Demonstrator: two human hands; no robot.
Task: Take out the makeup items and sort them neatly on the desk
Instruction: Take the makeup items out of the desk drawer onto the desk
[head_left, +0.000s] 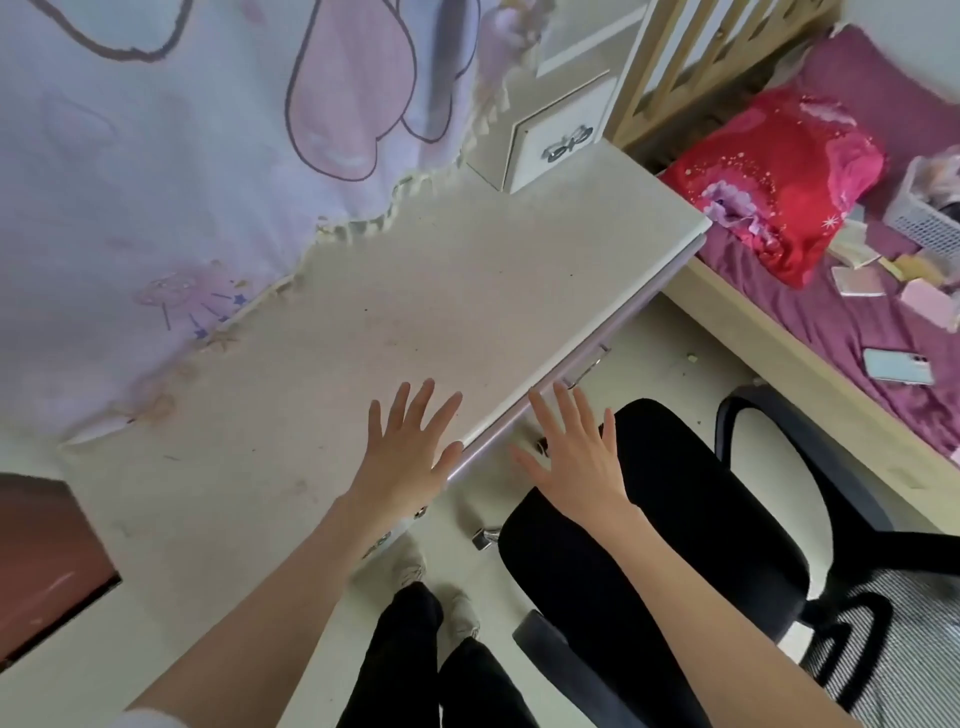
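Left hand: held flat over the counter near its front edge, fingers straight and spread, nothing gripped; whether the palm touches the surface cannot be told.
Right hand: held out past the counter edge above the black chair, fingers straight and spread, nothing held. Both hands are judged to be shown empty at the start of the job, no item having been laid out yet.
Black chair: set just beside the counter, pushed a little aside so the drawer front stays reachable.
Drawer handle: seen under the counter edge; the drawer is shut, so its contents are hidden.
Counter: bare where it shows, its far left side covered by a pale printed cloth; what lies beneath is hidden.
Small white drawer box: standing at the far end of the counter, shut.
Makeup items: apparently the small flat cases lying on the bed, well apart from the counter, beside a white mesh basket cut off by the frame edge; they are too small to name singly.
Phone: lying on the bed, nearer than the cases.
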